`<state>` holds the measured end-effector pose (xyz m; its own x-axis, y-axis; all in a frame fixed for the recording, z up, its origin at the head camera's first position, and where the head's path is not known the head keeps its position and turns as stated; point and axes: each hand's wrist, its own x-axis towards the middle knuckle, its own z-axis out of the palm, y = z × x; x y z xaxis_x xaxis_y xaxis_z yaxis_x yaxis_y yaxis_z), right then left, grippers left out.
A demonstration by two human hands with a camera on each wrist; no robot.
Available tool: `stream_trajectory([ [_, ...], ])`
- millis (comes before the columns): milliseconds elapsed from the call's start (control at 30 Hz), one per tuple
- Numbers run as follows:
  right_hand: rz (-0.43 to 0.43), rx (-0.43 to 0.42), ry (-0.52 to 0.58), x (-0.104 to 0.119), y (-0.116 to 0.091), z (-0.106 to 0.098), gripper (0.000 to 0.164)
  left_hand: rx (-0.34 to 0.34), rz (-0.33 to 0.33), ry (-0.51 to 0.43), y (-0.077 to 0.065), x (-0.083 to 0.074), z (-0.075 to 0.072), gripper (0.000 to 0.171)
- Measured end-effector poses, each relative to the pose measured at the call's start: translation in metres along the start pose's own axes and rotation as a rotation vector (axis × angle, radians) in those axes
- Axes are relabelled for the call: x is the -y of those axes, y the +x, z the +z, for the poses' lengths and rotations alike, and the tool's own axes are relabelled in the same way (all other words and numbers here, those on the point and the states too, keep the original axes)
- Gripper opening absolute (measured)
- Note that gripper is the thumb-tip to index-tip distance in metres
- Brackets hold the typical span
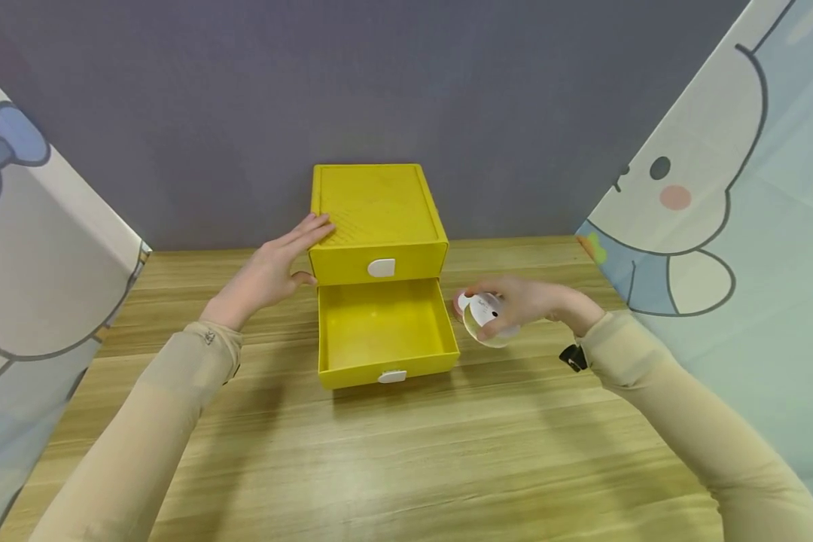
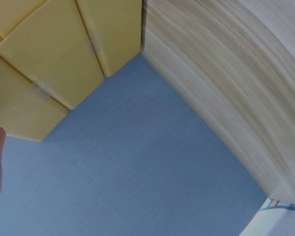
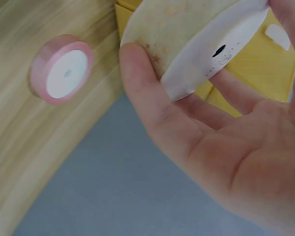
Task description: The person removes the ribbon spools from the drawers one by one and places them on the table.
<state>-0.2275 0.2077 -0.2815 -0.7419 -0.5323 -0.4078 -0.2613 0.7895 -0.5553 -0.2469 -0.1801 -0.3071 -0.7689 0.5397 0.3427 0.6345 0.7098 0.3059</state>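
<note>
A yellow two-drawer cabinet [image 1: 379, 203] stands on the table near the back wall. Its lower drawer [image 1: 359, 378] is pulled out and holds nothing; the upper drawer [image 1: 342, 267] is closed. My left hand [image 1: 267, 271] rests with straight fingers on the cabinet's top left edge, thumb by its side. To the right of the cabinet, my right hand [image 1: 525, 299] grips a wide spool of pale ribbon [image 3: 221, 44] with a white printed face, fingers and thumb around its rim. A smaller pink ribbon spool [image 3: 68, 71] lies on the table beside the held one.
The wooden table [image 1: 379, 459] extends in front of the cabinet. A grey wall [image 1: 366, 83] rises behind it. Cartoon-printed cloths hang at the left [image 1: 47, 248] and the right [image 1: 772, 218].
</note>
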Motion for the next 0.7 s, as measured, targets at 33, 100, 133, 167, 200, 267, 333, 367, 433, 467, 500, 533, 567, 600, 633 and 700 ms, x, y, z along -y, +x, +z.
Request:
stream_trajectory([
  [33, 0.009, -0.006, 0.003, -0.003, 0.000, 0.001, 0.075, -0.001, 0.002, 0.000, 0.000, 0.000, 0.000, 0.087],
  [100, 0.026, -0.017, 0.009, -0.008, 0.001, 0.003, 0.076, -0.005, 0.006, 0.002, 0.000, 0.000, 0.000, 0.087],
  [133, 0.034, -0.027, 0.013, -0.010, 0.002, 0.005, 0.076, -0.006, 0.008, 0.001, 0.001, 0.000, 0.000, 0.087],
  [167, 0.048, -0.039, 0.019, -0.013, 0.002, 0.007, 0.076, -0.008, 0.008, 0.002, 0.001, 0.000, 0.000, 0.087],
  [200, 0.056, -0.049, 0.027, -0.016, 0.003, 0.008, 0.077, -0.009, 0.009, 0.002, 0.001, -0.001, 0.000, 0.087],
  [267, 0.064, -0.075, 0.035, -0.020, 0.005, 0.012, 0.076, -0.007, 0.006, 0.000, 0.001, -0.001, 0.000, 0.087],
  [333, 0.066, -0.096, 0.051, -0.026, 0.007, 0.016, 0.076, -0.007, -0.002, 0.000, 0.001, -0.002, 0.000, 0.087],
  [367, 0.066, -0.106, 0.057, -0.028, 0.007, 0.019, 0.075, -0.007, -0.003, -0.001, 0.001, -0.002, 0.000, 0.087],
  [433, 0.059, -0.122, 0.055, -0.032, 0.009, 0.023, 0.075, -0.005, -0.005, -0.004, 0.001, -0.002, 0.000, 0.087],
  [467, 0.062, -0.125, 0.053, -0.034, 0.010, 0.025, 0.075, -0.006, -0.005, -0.005, 0.001, -0.002, -0.001, 0.087],
  [500, 0.069, -0.127, 0.049, -0.035, 0.010, 0.027, 0.075, -0.008, -0.005, -0.006, 0.000, -0.002, -0.001, 0.087],
  [533, 0.076, -0.127, 0.048, -0.037, 0.011, 0.028, 0.075, -0.007, -0.002, -0.007, 0.000, -0.002, -0.001, 0.087],
  [567, 0.079, -0.128, 0.044, -0.038, 0.011, 0.030, 0.076, -0.007, 0.001, -0.009, 0.000, -0.002, -0.001, 0.087],
  [600, 0.085, -0.126, 0.046, -0.039, 0.011, 0.031, 0.077, -0.008, 0.001, -0.007, 0.000, -0.002, -0.001, 0.087],
  [633, 0.091, -0.126, 0.051, -0.041, 0.012, 0.033, 0.077, -0.010, 0.002, -0.006, 0.000, -0.001, -0.001, 0.087],
  [700, 0.102, -0.119, 0.069, -0.044, 0.013, 0.036, 0.077, -0.013, 0.002, -0.003, -0.001, -0.001, -0.001, 0.087],
])
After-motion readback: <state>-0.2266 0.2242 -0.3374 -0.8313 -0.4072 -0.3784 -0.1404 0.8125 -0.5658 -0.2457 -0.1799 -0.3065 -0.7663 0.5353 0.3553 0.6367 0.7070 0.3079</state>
